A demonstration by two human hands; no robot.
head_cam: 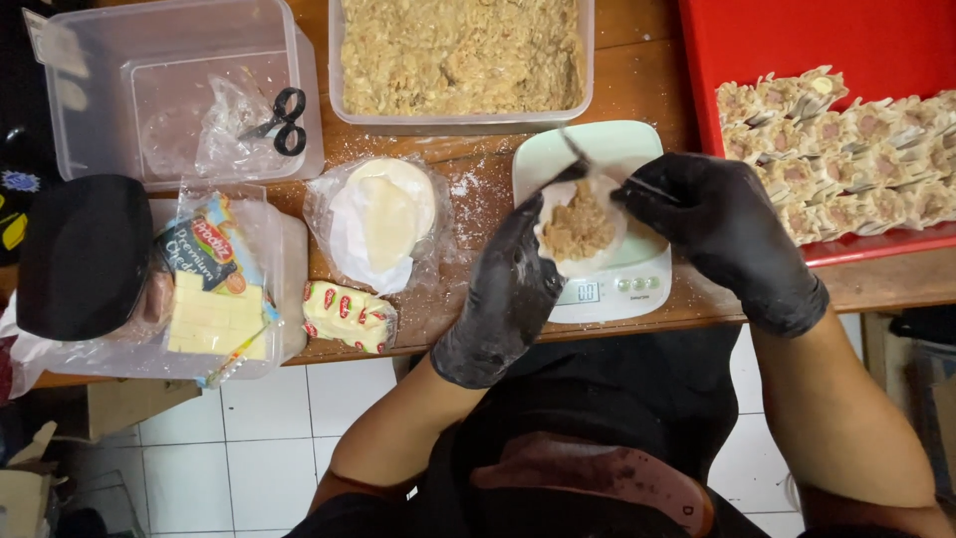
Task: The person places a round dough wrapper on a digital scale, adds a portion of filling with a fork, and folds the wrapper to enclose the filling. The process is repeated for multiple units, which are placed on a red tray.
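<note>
Head view: a round wrapper point(581, 231) heaped with minced filling lies cupped in the left hand point(508, 294), held just above a pale scale point(617, 284) at the table's near edge. The left fingers curl up under the wrapper, thumb along its rim. The right hand point(722, 234) pinches a thin utensil point(578, 154) whose tip touches the filling; the fingers are pressed together around the handle. Both hands wear black gloves. To do this step well, the filling probably wants pressing toward the centre, keeping the wrapper's edge clean, with the cupped palm steady beneath.

Behind the scale stands a clear tub point(460, 60) of the same filling. To the right, a red tray point(846, 60) holds rows of finished dumplings point(846, 159). Left of the scale, a stack of wrappers point(383, 219) sits in an open clear bag on the floured table point(478, 184). Nearer the edge lies a small yellow packet point(349, 317) with red marks, and beside it a pale cheese block point(214, 319) in a torn wrapper with a green, red and yellow label. Scissors point(284, 120) rest in an empty clear box point(169, 90).
</note>
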